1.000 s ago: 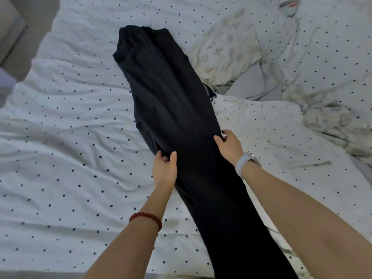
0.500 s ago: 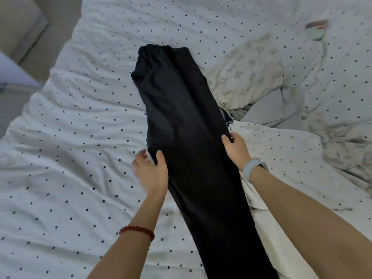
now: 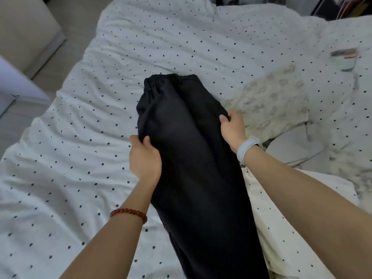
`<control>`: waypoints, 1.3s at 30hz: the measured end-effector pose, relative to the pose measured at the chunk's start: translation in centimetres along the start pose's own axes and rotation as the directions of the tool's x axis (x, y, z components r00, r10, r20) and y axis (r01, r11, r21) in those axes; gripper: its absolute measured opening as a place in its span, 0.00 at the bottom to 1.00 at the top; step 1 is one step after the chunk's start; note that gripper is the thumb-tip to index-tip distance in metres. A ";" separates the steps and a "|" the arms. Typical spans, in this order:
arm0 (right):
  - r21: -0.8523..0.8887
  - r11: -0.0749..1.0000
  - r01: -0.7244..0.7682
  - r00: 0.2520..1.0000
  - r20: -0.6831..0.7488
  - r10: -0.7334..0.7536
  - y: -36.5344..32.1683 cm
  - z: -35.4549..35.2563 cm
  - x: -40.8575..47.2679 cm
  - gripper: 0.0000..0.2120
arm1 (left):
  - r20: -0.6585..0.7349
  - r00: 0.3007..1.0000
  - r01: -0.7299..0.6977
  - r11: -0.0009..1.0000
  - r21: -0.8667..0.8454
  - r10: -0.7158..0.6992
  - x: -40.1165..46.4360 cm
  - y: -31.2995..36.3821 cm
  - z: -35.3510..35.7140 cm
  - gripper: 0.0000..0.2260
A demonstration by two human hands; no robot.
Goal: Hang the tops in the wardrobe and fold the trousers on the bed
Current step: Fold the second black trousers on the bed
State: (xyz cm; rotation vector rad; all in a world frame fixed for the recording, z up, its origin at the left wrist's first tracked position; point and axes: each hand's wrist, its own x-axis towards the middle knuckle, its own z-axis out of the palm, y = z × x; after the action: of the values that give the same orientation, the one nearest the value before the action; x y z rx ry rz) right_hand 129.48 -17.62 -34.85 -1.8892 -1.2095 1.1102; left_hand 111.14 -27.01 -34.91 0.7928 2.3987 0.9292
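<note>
A home bedroom: a bed (image 3: 181, 47) under a rumpled polka-dot duvet, clothes strewn across it.

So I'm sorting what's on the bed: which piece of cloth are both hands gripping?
The black trousers: left hand and right hand grip their side edges. The pale patterned cloth beside them lies untouched.

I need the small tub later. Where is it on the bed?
The small tub lies at the far right of the head view, on the dotted sheet, beyond the patterned pillow.
</note>
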 end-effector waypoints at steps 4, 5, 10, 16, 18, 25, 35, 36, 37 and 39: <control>-0.102 0.992 -0.080 0.997 -0.016 0.079 1.8 0.5 1.0 0.09 | 0.103 0.984 0.138 0.989 0.058 -0.143 1.6 -2.7 -1.2 0.14; -0.124 0.991 -0.057 0.998 -0.017 0.055 1.7 0.5 1.3 0.12 | 0.126 0.986 0.107 0.994 0.031 -0.110 2.1 -2.6 -1.3 0.16; -0.528 0.635 0.563 0.787 0.108 -0.608 -1.5 2.2 1.7 0.21 | 0.024 0.919 -0.389 0.894 0.222 0.393 3.8 1.2 -0.5 0.27; -0.638 0.402 0.656 0.751 0.502 -0.429 -2.7 6.9 4.2 0.23 | 0.423 0.736 -0.677 0.592 0.437 0.529 8.0 3.2 4.6 0.23; -0.657 0.372 0.656 0.753 0.530 -0.391 -2.4 7.7 5.3 0.24 | 0.451 0.796 -0.597 0.645 0.477 0.404 9.6 2.6 5.5 0.23; -0.619 0.389 0.683 0.731 0.576 -0.366 -3.0 9.7 8.6 0.23 | 0.392 0.865 -0.476 0.761 0.441 0.314 11.9 2.6 7.4 0.24; -0.726 0.440 0.528 0.849 0.447 -0.281 -2.1 6.8 8.0 0.25 | 0.517 0.824 -0.494 0.742 0.453 0.233 12.7 3.6 7.0 0.26; -0.711 0.440 0.549 0.835 0.440 -0.330 -2.0 6.5 6.5 0.25 | 0.501 0.820 -0.518 0.734 0.439 0.279 11.9 3.3 6.2 0.25; -0.690 0.426 0.585 0.808 0.453 -0.376 -1.5 6.1 4.7 0.24 | 0.474 0.817 -0.541 0.722 0.431 0.328 10.8 2.7 5.3 0.25; -0.662 0.343 0.667 0.734 0.504 -0.456 0.7 5.3 0.6 0.25 | 0.424 0.791 -0.605 0.670 0.430 0.442 7.2 0.5 3.9 0.25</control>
State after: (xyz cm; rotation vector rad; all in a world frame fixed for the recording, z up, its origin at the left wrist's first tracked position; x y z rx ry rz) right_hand 125.15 -16.97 -38.06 -1.6053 -2.6336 0.3291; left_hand 108.28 -20.30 -38.59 1.7923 2.2000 0.2300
